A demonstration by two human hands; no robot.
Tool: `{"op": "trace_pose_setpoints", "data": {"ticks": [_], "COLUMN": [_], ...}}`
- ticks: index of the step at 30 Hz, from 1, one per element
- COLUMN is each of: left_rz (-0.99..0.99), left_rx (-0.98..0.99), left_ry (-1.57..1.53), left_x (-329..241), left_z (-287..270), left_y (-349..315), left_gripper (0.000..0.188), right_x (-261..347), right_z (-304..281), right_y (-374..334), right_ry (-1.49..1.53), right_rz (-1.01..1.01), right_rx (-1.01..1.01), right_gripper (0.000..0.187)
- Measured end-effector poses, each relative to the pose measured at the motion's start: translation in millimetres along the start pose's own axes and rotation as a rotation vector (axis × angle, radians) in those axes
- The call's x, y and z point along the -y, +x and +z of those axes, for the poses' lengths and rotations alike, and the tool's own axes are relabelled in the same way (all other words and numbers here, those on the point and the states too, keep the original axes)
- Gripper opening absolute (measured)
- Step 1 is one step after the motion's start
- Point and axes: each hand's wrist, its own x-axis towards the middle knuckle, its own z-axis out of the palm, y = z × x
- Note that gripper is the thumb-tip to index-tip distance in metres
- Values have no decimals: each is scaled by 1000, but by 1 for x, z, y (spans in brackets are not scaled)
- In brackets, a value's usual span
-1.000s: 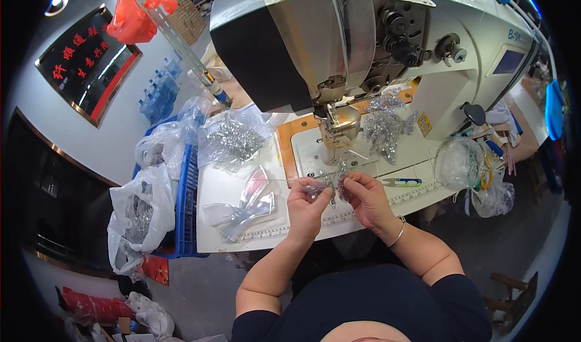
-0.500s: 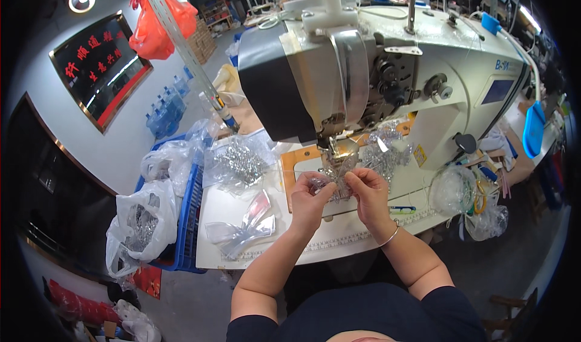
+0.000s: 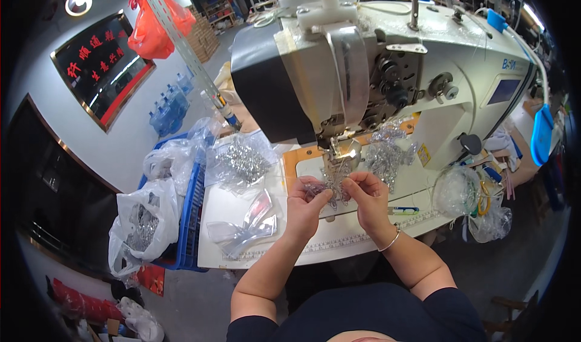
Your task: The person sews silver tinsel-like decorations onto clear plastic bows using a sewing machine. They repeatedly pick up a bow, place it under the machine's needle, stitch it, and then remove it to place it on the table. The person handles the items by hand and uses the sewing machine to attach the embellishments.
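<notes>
In front of the needle of a large white sewing machine (image 3: 451, 70), both hands pinch a small silvery, glittery trim piece (image 3: 330, 192). Its exact kind is too small to make out. My left hand (image 3: 305, 204) is closed on its left side, thumb pointing right. My right hand (image 3: 367, 198) holds the right side between thumb and fingertips. The piece lies just before the lit presser foot (image 3: 336, 154). A heap of similar silvery pieces (image 3: 387, 160) rests behind my right hand, and another silvery pile (image 3: 243, 163) sits on clear plastic to the left.
Shiny transparent strips (image 3: 245, 227) lie on the white table, left of my forearm. A blue crate (image 3: 192, 212) with white plastic bags (image 3: 145, 221) stands against the left edge. Thread snips (image 3: 403, 210) lie right of my hand. Clear bags (image 3: 455, 191) and clutter fill the right side.
My left hand has shifted slightly left and down, and more of the silvery piece shows between the hands. My right hand keeps its pinch, a little lower. The view has tilted slightly.
</notes>
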Motion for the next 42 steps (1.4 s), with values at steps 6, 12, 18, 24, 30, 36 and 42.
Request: {"op": "trace_pose_setpoints", "data": {"ticks": [6,12,18,24,30,36,42], "left_rz": [-63,116,55,-43,135,-360,-59], "left_rx": [33,-57,-24,31,54,-48,-115], "left_ry": [-85,106,27,-69,-33,-437,35], "left_x": [1,7,10,12,8,43,66], "left_z": [-7,-5,-10,-16,-20,-37,-20], "left_y": [-23,-26,-21,-23,-33,-42,-74], "left_gripper": [28,31,31,26,37,31,38], "right_x": [-7,-13,-14,-19,-10,-18,-30], "right_z": [0,3,0,-8,-16,-20,-23], "right_y": [-21,-21,-19,-21,-31,-52,-77], "right_ry": [-9,-33,27,83,-442,-1300,-1330], "right_rz": [39,24,57,132,-462,-1100,-1167], "right_rx": [21,-22,-3,33,349,379,369], "right_gripper": [15,16,16,14,20,38,37]}}
